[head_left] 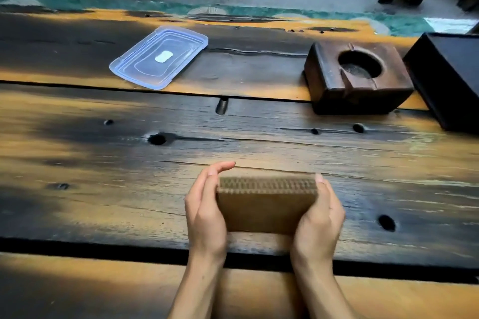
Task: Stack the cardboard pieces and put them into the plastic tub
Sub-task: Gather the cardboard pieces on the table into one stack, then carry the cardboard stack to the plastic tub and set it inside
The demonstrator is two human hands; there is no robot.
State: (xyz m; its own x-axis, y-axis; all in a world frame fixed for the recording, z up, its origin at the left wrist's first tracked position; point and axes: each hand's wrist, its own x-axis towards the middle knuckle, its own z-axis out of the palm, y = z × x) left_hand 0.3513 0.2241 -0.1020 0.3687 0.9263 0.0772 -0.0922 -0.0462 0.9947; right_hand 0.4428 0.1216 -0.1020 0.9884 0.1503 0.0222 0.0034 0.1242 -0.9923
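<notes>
White label [163,56] on the plastic lid [145,70]: unreadable. Cardboard stack [267,204], near the table [259,137] front, runs left-right, corrugated edge up. The left hand [204,210] presses one end with straight fingers. The right hand [320,217] cups the other, fingers hidden.

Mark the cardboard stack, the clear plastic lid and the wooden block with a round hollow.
cardboard stack [264,211]: head view, near flat face.
clear plastic lid [158,57]: head view, centre panel.
wooden block [360,83]: head view, top face beside hollow.
</notes>
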